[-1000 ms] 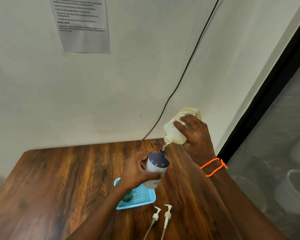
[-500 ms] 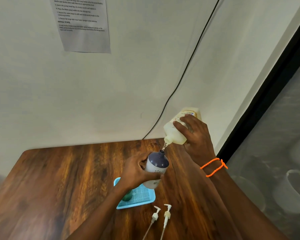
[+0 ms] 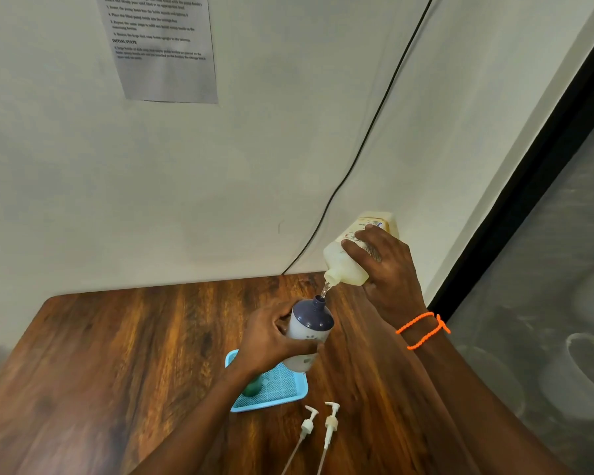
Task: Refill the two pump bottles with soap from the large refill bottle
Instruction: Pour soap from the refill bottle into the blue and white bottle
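- Our right hand [image 3: 390, 269] grips the tilted refill bottle [image 3: 352, 258]; its spout hangs just above the pump bottle [image 3: 309, 332], which our left hand [image 3: 271, 337] holds above the blue tray [image 3: 282, 394].
- We judge filling underway; next, we level the refill bottle before overflow.
- Two pump heads [image 3: 319, 423] lie on the surface just beside the tray.

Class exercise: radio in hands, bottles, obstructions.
Left hand grips pump bottle. Right hand tips refill bottle, soap streaming in. Nothing blocking.
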